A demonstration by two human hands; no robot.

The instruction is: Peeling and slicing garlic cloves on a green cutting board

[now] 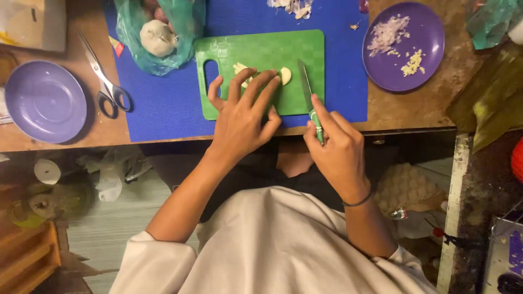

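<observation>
Garlic cloves (285, 75) lie peeled on the green board (261, 49), partly under the left hand (243, 114). That hand is spread open and flat, fingertips pressing down on the cloves, gripping nothing. Just beside it, the right hand (338, 147) is closed around the green handle of a knife (308, 92), forefinger laid along the top; the blade points away from the person and rests on the board, close to the right of the cloves. A dark band circles the right wrist. The board sits on a blue mat (163, 109) on a brown table (408, 109). Left of the board are a green bag (185, 49) holding a garlic bulb (158, 38), then scissors (106, 81), then an empty purple plate (46, 100). To the right, a second purple plate (430, 60) carries chopped bits in two small heaps.
</observation>
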